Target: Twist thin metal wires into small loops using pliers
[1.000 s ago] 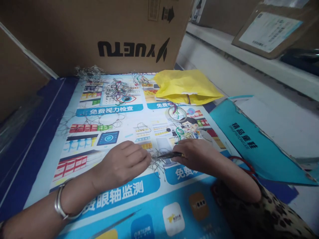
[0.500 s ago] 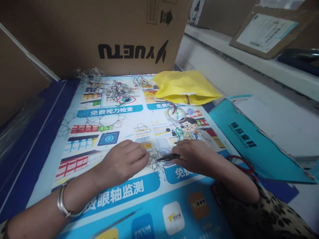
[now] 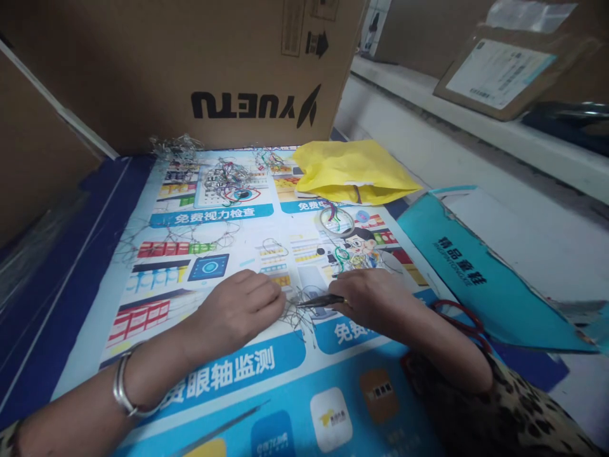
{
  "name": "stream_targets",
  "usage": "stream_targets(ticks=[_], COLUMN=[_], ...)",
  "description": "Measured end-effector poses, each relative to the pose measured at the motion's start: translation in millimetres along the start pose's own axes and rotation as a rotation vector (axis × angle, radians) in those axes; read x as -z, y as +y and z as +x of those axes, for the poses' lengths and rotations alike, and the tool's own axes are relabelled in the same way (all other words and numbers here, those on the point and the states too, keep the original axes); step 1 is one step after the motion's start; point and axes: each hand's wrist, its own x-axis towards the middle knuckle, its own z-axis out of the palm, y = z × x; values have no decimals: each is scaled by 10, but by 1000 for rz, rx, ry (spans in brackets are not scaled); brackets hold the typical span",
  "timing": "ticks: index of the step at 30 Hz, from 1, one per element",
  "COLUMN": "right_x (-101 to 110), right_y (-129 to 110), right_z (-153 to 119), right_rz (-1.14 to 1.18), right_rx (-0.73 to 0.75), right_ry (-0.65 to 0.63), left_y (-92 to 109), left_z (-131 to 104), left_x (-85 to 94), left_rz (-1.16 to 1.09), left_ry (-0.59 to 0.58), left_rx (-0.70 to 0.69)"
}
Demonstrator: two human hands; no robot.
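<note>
My right hand (image 3: 364, 293) is closed round the handles of a pair of pliers (image 3: 320, 301), whose dark, narrow jaws point left. The jaw tips reach into a tangle of thin wire (image 3: 299, 320) lying on the printed sheet. Opposite the tips, my left hand (image 3: 250, 303) is closed with its fingers pinched at the left side of this wire. My fingers hide exactly which strand they pinch. Whether the jaws grip a strand is too fine to see.
Tangled wire (image 3: 228, 178) lies farther back, with a loose wire string (image 3: 190, 235) at left. A yellow bag (image 3: 352, 165) and a clear tape-like ring (image 3: 337, 220) are behind my right hand. Red-handled scissors or similar (image 3: 459, 317) lie right, beside a teal box flap (image 3: 447, 260). A large carton (image 3: 214, 57) stands behind.
Both hands stay almost where they were, the left still pinching at the wire. The plier tips have shifted very slightly left. The camera view has tilted a little.
</note>
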Motion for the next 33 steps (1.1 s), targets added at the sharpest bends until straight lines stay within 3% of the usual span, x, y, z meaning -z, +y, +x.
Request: stream_targets(ticks=[9, 13, 16, 21, 23, 27, 33], right_x=[-123, -125, -71, -16, -14, -4, 13], right_y=[15, 13, 32, 34, 14, -11, 24], right_z=[109, 123, 84, 19, 3, -42, -82], right_rz=[82, 94, 81, 52, 47, 8, 7], right_rx=[-35, -81, -110, -53, -8, -29, -68], right_ry=[44, 49, 14, -96, -127, -98, 22], left_y=[55, 93, 111, 98, 77, 50, 50], left_z=[75, 53, 65, 98, 78, 25, 37], left_x=[46, 10, 10, 4, -34, -103, -81], left_rz=[-161, -356, -657, -1149, -1331, -1569, -1631], left_ry=[-32, 15, 63, 90, 135, 212, 212], left_rx=[-84, 9, 205, 910, 1108, 1228, 1249])
